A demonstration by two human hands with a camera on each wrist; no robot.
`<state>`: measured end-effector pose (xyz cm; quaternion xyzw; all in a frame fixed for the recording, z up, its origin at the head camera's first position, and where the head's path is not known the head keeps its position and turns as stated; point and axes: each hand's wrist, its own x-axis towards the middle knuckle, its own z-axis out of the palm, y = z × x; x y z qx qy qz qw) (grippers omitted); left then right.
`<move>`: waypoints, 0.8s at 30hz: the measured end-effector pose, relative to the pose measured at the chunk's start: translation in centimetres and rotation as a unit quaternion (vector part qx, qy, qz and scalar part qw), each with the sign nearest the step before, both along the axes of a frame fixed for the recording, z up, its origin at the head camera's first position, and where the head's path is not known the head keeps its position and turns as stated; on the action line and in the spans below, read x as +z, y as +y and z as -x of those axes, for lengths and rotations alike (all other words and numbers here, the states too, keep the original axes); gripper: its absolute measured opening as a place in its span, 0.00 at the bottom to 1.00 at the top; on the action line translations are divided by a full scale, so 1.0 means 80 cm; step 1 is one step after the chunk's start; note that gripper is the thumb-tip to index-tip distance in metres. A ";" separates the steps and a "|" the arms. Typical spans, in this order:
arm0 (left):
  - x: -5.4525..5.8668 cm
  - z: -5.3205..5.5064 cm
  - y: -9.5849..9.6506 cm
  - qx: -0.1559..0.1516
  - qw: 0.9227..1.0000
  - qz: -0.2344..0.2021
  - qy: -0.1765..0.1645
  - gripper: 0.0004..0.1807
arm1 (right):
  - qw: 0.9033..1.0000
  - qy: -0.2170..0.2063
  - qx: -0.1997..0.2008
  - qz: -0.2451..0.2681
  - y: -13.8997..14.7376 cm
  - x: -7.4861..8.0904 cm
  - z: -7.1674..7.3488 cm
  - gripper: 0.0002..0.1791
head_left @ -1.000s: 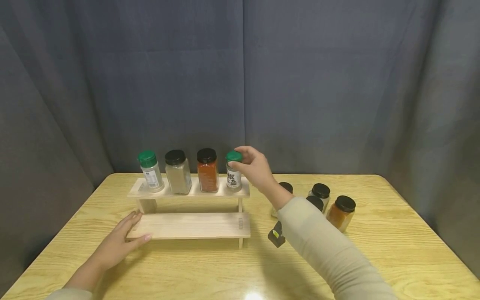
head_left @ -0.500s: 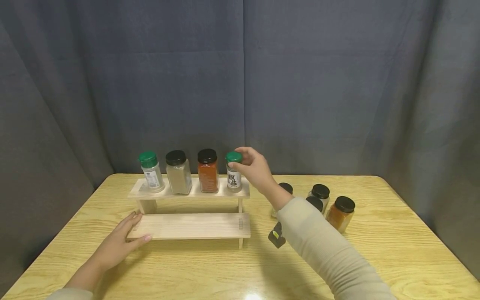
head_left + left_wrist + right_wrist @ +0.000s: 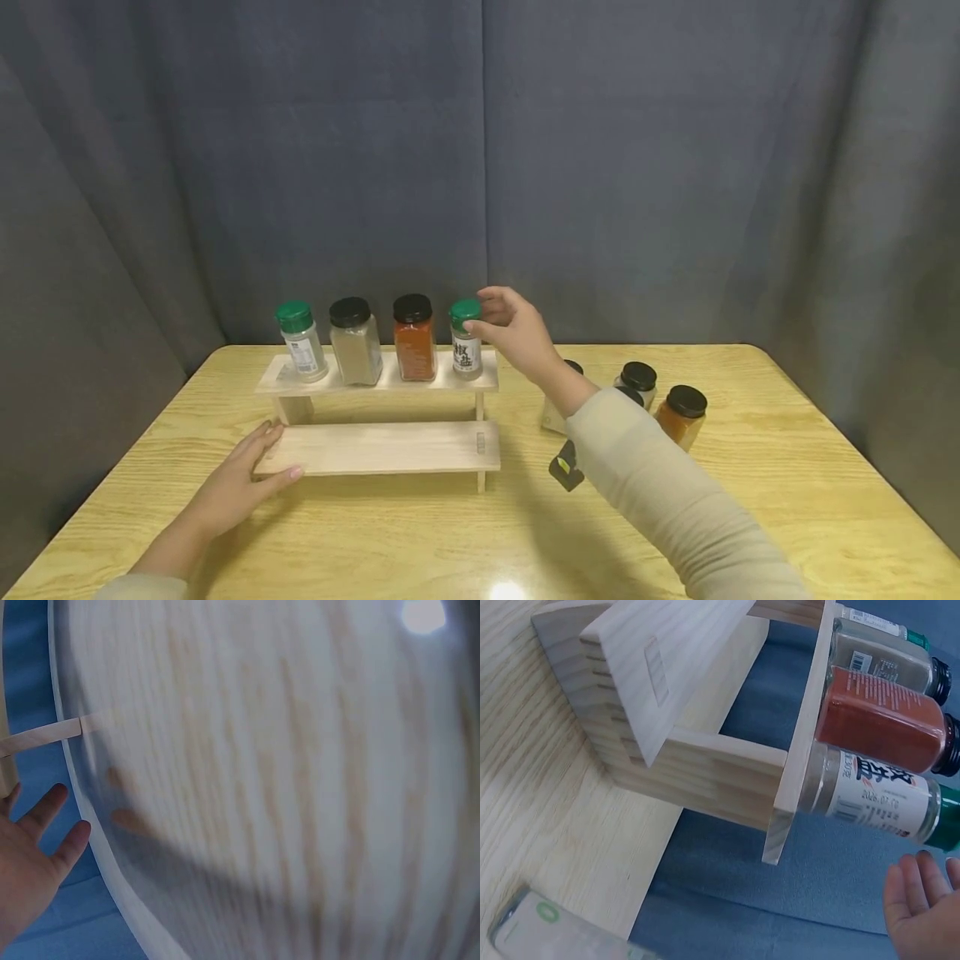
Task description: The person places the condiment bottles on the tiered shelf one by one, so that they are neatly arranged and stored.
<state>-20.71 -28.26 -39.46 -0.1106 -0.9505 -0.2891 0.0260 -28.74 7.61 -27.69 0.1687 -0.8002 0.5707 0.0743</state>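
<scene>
A two-tier wooden spice rack (image 3: 378, 448) stands on the table in the head view. On its upper shelf, a small green-capped spice jar (image 3: 467, 357) with a white label stands upright at the right end. Beside that cap is my right hand (image 3: 517, 333), its fingers loosely spread; in the right wrist view the fingers (image 3: 915, 889) are apart from the cap. My left hand (image 3: 232, 492) rests on the left end of the lower shelf, thumb along the front edge. The left wrist view shows those fingers (image 3: 71, 847) straight and spread.
Also on the upper shelf are a red spice jar (image 3: 416, 350), a beige one (image 3: 357, 350) and another green-capped jar (image 3: 303, 354). Several black-lidded jars, including an orange one (image 3: 681, 421), stand right of the rack, partly behind my sleeve. A black object (image 3: 566, 468) lies near them.
My right hand has let go of the green-capped jar and shifted slightly right of its cap. The jar stays on the shelf. My left hand has not moved.
</scene>
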 end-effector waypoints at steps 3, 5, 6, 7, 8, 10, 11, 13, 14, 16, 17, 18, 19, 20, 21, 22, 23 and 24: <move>0.001 0.001 0.000 0.000 1.000 0.000 0.004 0.41 | 1.000 0.001 -0.004 -0.004 0.007 0.002 -0.003 0.25; 0.002 0.002 0.000 0.000 1.000 -0.002 0.002 0.42 | 1.000 0.001 -0.006 -0.005 0.011 0.003 -0.006 0.25; 0.002 0.002 0.000 0.000 1.000 -0.002 0.003 0.42 | 1.000 0.002 -0.006 -0.007 0.014 0.004 -0.008 0.25; 0.002 0.002 0.000 -0.001 1.000 -0.003 0.003 0.42 | 1.000 0.003 -0.008 -0.008 0.016 0.005 -0.010 0.26; 0.003 0.002 0.000 -0.001 1.000 -0.004 0.001 0.42 | 1.000 0.003 -0.010 -0.009 0.019 0.005 -0.012 0.26; 0.004 0.002 0.001 -0.002 1.000 -0.007 0.000 0.42 | 1.000 0.004 -0.014 -0.010 0.025 0.007 -0.016 0.26; 0.004 0.002 0.001 -0.003 1.000 -0.009 -0.001 0.42 | 1.000 0.005 -0.016 -0.011 0.029 0.007 -0.018 0.25; 0.005 0.003 0.001 -0.004 1.000 -0.010 -0.003 0.42 | 1.000 0.008 -0.019 -0.014 0.036 0.008 -0.022 0.25; 0.005 0.003 0.001 -0.004 1.000 -0.010 -0.002 0.42 | 1.000 0.010 -0.019 -0.016 0.040 0.009 -0.024 0.25; 0.005 0.003 0.001 -0.005 1.000 -0.011 -0.002 0.42 | 1.000 0.013 -0.017 -0.022 0.047 0.010 -0.029 0.25; 0.005 0.003 0.001 -0.006 1.000 -0.010 -0.002 0.42 | 0.999 0.014 -0.016 -0.024 0.051 0.011 -0.031 0.25; 0.005 0.003 0.002 -0.005 1.000 -0.009 -0.001 0.42 | 0.999 0.015 -0.015 -0.027 0.054 0.011 -0.033 0.25; 0.004 0.002 0.002 -0.006 1.000 -0.009 -0.002 0.42 | 0.999 0.013 -0.015 -0.030 0.058 0.012 -0.035 0.25; 0.004 0.002 0.002 -0.007 1.000 -0.008 -0.003 0.42 | 0.999 0.012 -0.015 -0.032 0.061 0.012 -0.037 0.26; 0.004 0.002 0.002 -0.007 1.000 -0.008 -0.005 0.42 | 0.999 0.011 -0.015 -0.035 0.065 0.011 -0.039 0.26; 0.004 0.001 0.002 -0.008 1.000 -0.008 -0.008 0.42 | 0.999 0.009 -0.015 -0.037 0.069 0.011 -0.041 0.26; 0.004 0.001 0.002 -0.008 1.000 -0.006 -0.010 0.42 | 0.999 0.006 -0.016 -0.039 0.073 0.010 -0.043 0.26; 0.004 0.000 0.002 -0.009 1.000 -0.006 -0.014 0.42 | 0.999 0.004 -0.017 -0.041 0.076 0.010 -0.044 0.26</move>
